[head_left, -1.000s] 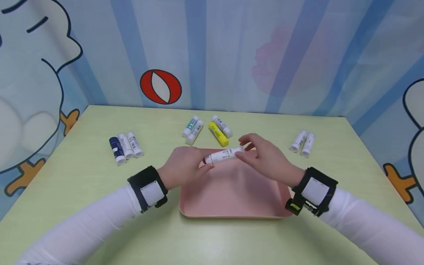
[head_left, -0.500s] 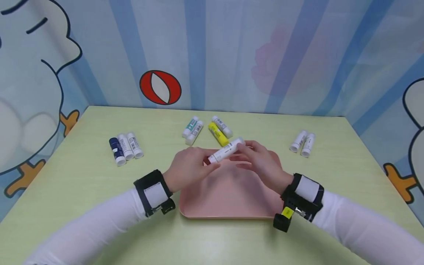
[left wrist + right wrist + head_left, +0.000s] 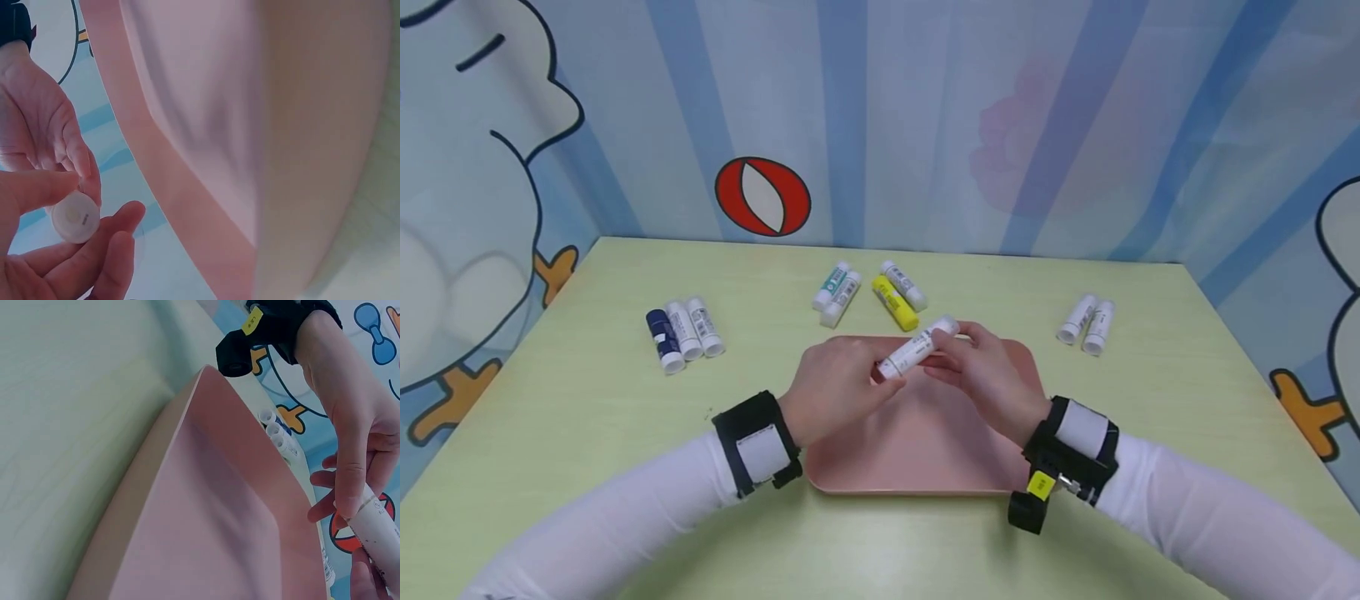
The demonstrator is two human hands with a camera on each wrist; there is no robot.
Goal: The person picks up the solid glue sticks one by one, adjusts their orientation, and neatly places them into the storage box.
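A white glue stick (image 3: pixel 916 350) is held slantwise above the pink tray (image 3: pixel 925 454), its right end higher in the head view. My left hand (image 3: pixel 835 385) pinches its lower left end between thumb and fingers. At the other end, the thumb and fingers of my right hand (image 3: pixel 988 382) grip the barrel. The left wrist view faces the round white end of the glue stick (image 3: pixel 75 217). Printed text runs along its barrel. In the right wrist view the left thumb lies on the glue stick (image 3: pixel 377 537), and most of the right hand is out of frame.
Three glue sticks, one dark blue (image 3: pixel 666 340), lie together at the left. Behind the tray are a yellow glue stick (image 3: pixel 895 302) with a white one (image 3: pixel 904 286), and a close pair (image 3: pixel 837 294). Two white ones (image 3: pixel 1086 325) lie at the right. A printed backdrop (image 3: pixel 917 125) stands behind.
My right hand has come down and turned, taking a grip on the right end of the glue stick. The glue stick has tilted more steeply and moved slightly right with the left hand.
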